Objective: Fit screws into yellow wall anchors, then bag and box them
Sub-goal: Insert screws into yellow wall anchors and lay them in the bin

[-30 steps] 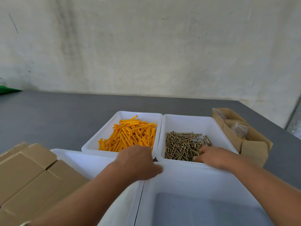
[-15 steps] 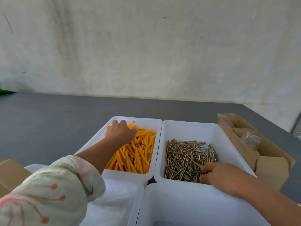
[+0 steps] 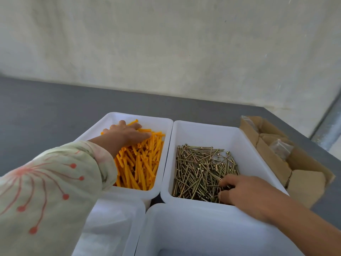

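Yellow wall anchors (image 3: 140, 167) fill the left white bin (image 3: 118, 115). My left hand (image 3: 127, 133) lies palm down on the far end of the pile. Its fingers curl down into the anchors and the fingertips are hidden. Brass-coloured screws (image 3: 199, 169) lie heaped in the right white bin (image 3: 203, 130). My right hand (image 3: 245, 191) is at the near right corner of that bin, its curled fingers pinching screws.
A cardboard box (image 3: 273, 159) with clear bags (image 3: 280, 148) stands right of the screw bin. Two more white bins sit in front: a near right bin (image 3: 203, 228) and a near left bin (image 3: 110, 218) with pale contents. Grey tabletop (image 3: 46, 111) runs back to a wall.
My left hand left the bin edge, reached into the anchor bin and moved to the far end of the pile. My right hand slid toward the near right corner of the screws.
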`<state>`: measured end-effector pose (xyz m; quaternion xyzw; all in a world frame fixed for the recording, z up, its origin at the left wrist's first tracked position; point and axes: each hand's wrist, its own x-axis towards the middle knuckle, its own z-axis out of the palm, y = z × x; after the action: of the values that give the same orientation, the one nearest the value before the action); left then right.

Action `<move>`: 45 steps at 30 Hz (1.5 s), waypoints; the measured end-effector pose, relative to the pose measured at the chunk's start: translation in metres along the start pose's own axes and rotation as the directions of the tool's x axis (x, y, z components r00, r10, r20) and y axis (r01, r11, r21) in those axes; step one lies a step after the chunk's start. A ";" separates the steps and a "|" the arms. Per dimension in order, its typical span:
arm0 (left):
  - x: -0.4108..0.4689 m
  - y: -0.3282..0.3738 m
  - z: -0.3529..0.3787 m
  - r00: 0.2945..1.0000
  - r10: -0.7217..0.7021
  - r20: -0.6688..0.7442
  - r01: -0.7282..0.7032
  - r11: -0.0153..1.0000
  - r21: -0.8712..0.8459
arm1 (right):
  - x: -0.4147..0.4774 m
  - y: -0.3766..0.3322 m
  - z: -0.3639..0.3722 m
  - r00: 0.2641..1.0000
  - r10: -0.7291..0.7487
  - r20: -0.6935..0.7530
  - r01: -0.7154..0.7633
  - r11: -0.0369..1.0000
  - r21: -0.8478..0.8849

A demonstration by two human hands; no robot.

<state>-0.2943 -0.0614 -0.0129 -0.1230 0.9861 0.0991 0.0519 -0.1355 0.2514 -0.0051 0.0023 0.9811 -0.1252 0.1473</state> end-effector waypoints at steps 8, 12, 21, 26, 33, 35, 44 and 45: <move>-0.035 0.004 -0.008 0.999 0.038 0.011 -0.039 0.998 0.051 | 0.001 -0.002 0.000 1.000 0.016 0.011 -0.016 1.000 -0.011; -0.066 0.009 -0.012 0.987 0.109 0.116 -0.116 0.992 0.052 | -0.001 -0.005 -0.001 1.000 -0.006 -0.006 0.005 0.999 -0.043; -0.126 0.002 -0.016 0.974 0.156 0.164 -0.182 0.971 0.155 | -0.006 -0.010 -0.007 0.972 -0.187 0.146 0.235 0.836 -0.497; -0.154 -0.004 -0.011 0.973 0.154 0.169 -0.186 0.963 0.193 | -0.008 -0.013 -0.007 0.964 -0.241 0.112 0.261 0.783 -0.565; -0.171 -0.015 -0.004 0.982 0.175 0.068 -0.181 0.980 0.083 | -0.011 -0.011 -0.003 0.985 -0.152 -0.085 0.121 0.949 -0.291; -0.174 -0.016 0.001 0.984 0.179 -0.002 -0.179 0.983 0.032 | -0.006 -0.008 -0.001 0.988 -0.088 -0.126 0.076 0.993 -0.093; -0.188 -0.024 0.013 0.942 0.251 -0.224 -0.266 0.963 -0.036 | -0.018 -0.013 -0.006 0.956 -0.290 -0.048 0.261 0.914 -0.310; -0.190 -0.024 0.013 0.936 0.264 -0.231 -0.277 0.960 -0.027 | -0.020 -0.014 -0.007 0.955 -0.294 -0.037 0.271 0.917 -0.293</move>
<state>-0.1042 -0.0378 -0.0062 0.0018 0.9897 0.1200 -0.0781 -0.1189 0.2404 0.0106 -0.1554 0.9840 -0.0025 0.0871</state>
